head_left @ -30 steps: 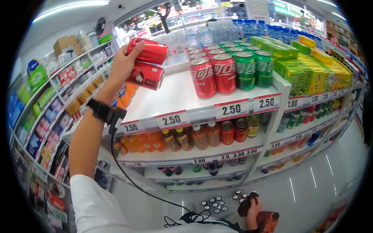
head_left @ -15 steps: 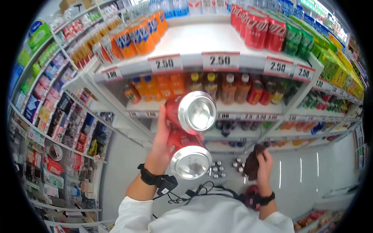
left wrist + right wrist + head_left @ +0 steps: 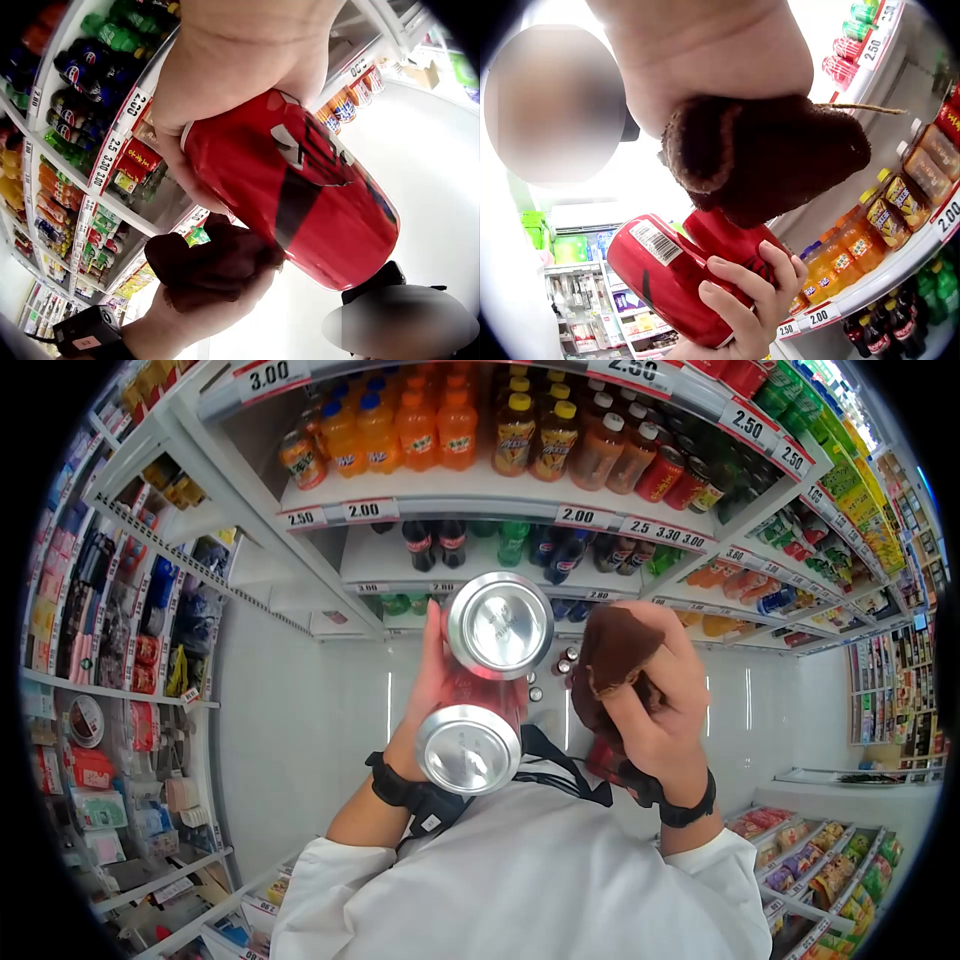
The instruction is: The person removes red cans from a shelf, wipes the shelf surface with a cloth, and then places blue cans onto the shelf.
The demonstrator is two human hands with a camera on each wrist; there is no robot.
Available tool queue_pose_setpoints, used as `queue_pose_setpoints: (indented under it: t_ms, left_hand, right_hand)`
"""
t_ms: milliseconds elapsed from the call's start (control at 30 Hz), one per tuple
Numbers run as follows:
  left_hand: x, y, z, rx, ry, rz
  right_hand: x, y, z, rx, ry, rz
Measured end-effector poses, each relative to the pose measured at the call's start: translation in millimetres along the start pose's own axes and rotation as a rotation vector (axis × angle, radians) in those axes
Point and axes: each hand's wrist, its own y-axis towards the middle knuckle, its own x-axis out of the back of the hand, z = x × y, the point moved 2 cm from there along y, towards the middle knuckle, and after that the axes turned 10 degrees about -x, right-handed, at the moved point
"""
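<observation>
My left hand (image 3: 428, 675) grips two red drink cans together in front of my chest. In the head view their silver ends face up at me: the upper can (image 3: 500, 625) lies farther out, the lower can (image 3: 468, 750) closer to my body. A white barcode shows on one red can (image 3: 656, 244) in the right wrist view, with left fingers (image 3: 735, 274) curled round the pair. Just right of the cans, my right hand (image 3: 680, 705) holds a bunched dark brown cloth (image 3: 612, 655). The left wrist view has the cloth (image 3: 217, 262) close beside a can (image 3: 300, 195).
Ahead stands a shelf unit with orange soda bottles (image 3: 455, 430), cola bottles (image 3: 452, 545) and price tags (image 3: 370, 510). Several cans (image 3: 535, 693) stand on the floor below, partly hidden. Packed goods shelves (image 3: 140, 660) run along the left; snack bags (image 3: 835, 875) sit lower right.
The left hand has brought both cans from over the top shelf back to my chest, silver ends up. My right hand has risen with the cloth to beside them. The head view has tilted down.
</observation>
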Motion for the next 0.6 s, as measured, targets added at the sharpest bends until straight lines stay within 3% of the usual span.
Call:
queue_pose_setpoints:
  t_ms: [167, 300, 333, 367, 433, 467, 600]
  left_hand:
    - [18.1, -24.6, -5.2, -0.042, -0.042, 0.064]
    - [29.7, -33.4, -5.6, -0.036, -0.043, 0.018]
    - [41.7, -31.7, -9.1, -0.008, 0.019, 0.225]
    - [50.0, -32.4, -9.0, 0.012, -0.023, 0.310]
    - [43.3, -39.8, -4.4, -0.025, -0.087, 0.044]
    - [46.2, -41.8, -3.6, -0.037, -0.080, 0.026]
    - [51.7, -48.6, -2.4, -0.018, -0.141, 0.194]
  right_hand:
    - [-26.6, -2.5, 21.1, 0.118, -0.208, 0.107]
    - [-39.7, -3.8, 22.6, 0.074, -0.316, 0.163]
    - [-43.1, -4.2, 25.0, 0.003, -0.296, 0.177]
    - [-46.4, -6.7, 26.6, -0.069, -0.276, 0.191]
    - [-53.1, -10.9, 26.5, -0.069, -0.336, 0.187]
    - [-56.2, -13.0, 23.9, -0.069, -0.310, 0.190]
    - [-67.1, -19.6, 13.9, -0.052, -0.265, 0.182]
